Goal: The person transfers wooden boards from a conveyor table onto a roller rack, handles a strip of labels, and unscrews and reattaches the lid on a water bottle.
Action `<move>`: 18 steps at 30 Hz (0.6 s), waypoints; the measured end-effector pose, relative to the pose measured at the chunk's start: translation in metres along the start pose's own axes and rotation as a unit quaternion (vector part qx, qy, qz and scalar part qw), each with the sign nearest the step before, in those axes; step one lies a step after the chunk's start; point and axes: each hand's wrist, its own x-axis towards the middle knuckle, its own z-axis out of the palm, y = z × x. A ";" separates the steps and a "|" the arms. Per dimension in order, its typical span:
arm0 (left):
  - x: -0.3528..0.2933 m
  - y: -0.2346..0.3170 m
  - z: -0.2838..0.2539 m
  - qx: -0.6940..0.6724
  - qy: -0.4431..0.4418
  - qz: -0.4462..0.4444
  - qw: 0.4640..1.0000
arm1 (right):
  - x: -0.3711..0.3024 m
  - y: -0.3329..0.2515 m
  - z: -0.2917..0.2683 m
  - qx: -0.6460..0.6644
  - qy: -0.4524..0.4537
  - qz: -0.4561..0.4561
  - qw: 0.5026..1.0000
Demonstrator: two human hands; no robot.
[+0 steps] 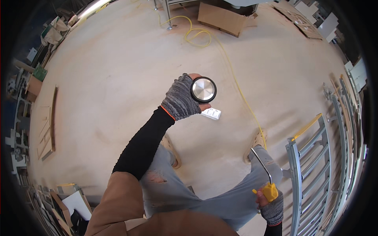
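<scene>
My left hand [182, 96], in a grey knit fingerless glove, is stretched forward above the floor. Its fingers are closed round the edge of a round disc [204, 90] with a shiny metal face and a black rim. Just below that hand shows a small white printed piece [212, 113]; whether it lies on the floor or touches the hand I cannot tell. By my right knee, my right hand [271, 206], gloved alike, is closed on an air blow gun [270, 192] with a yellow body. The gun's bent metal nozzle [261, 163] points up and forward, apart from the disc.
A yellow hose [232, 70] runs from a loop near a cardboard box [221, 19] to my right foot. Metal ladder-like frames [313, 165] stand close on the right. Boards [73, 204] lean at the lower left, and thin frames [49, 122] lie farther left.
</scene>
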 end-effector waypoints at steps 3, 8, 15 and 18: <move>-0.028 -0.029 -0.026 -0.056 0.118 0.039 0.991 | 0.017 -0.006 -0.001 -0.109 -0.070 -0.119 0.984; -0.088 -0.065 -0.110 0.023 0.126 -0.129 0.983 | 0.019 -0.015 0.003 -0.173 -0.211 -0.107 0.956; -0.244 -0.163 -0.136 0.259 -0.028 -0.499 0.826 | 0.020 0.001 0.006 -0.229 -0.308 -0.088 0.919; -0.318 -0.193 -0.130 0.288 -0.033 -0.620 0.729 | 0.021 0.007 0.010 -0.274 -0.339 -0.112 0.893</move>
